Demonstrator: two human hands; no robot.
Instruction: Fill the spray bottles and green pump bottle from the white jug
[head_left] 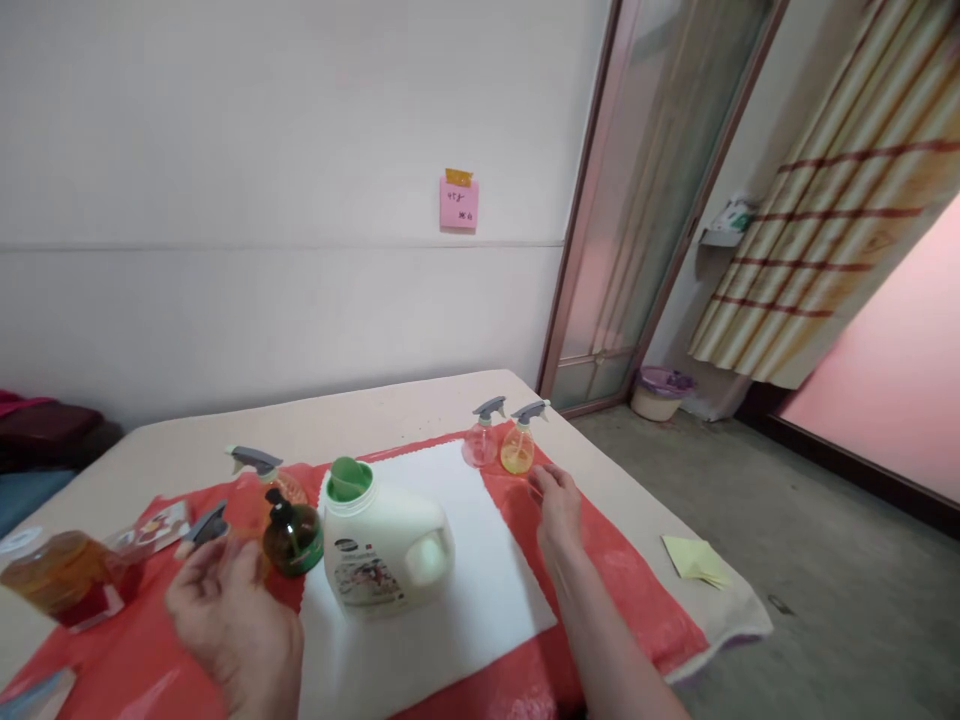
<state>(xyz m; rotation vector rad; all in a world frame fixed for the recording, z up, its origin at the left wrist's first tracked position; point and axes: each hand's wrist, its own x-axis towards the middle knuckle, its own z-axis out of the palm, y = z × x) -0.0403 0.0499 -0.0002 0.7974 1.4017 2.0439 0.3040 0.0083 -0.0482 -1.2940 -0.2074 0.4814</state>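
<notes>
In the middle of the head view, a white detergent jug [386,560] with a green cap [350,480] stands upright on a white sheet [480,600]. My left hand [236,610] is left of it, fingers loosely curled and apart. Just beyond those fingers shows the grey head of a spray bottle [208,524], its body mostly hidden by the hand. A dark pump bottle [292,535] stands between hand and jug. On the right, my right hand [559,500] hovers with bent, parted fingers, holding nothing visible. Nearest to it is a yellow spray bottle [517,448], beside a pink spray bottle [480,443].
Red plastic [607,560] lies under the white sheet. Another spray bottle [279,482] stands behind the pump bottle. A container of amber liquid [67,575] is at far left. Yellow sticky notes [694,560] lie near the table's right edge. A pink note [458,203] hangs on the wall.
</notes>
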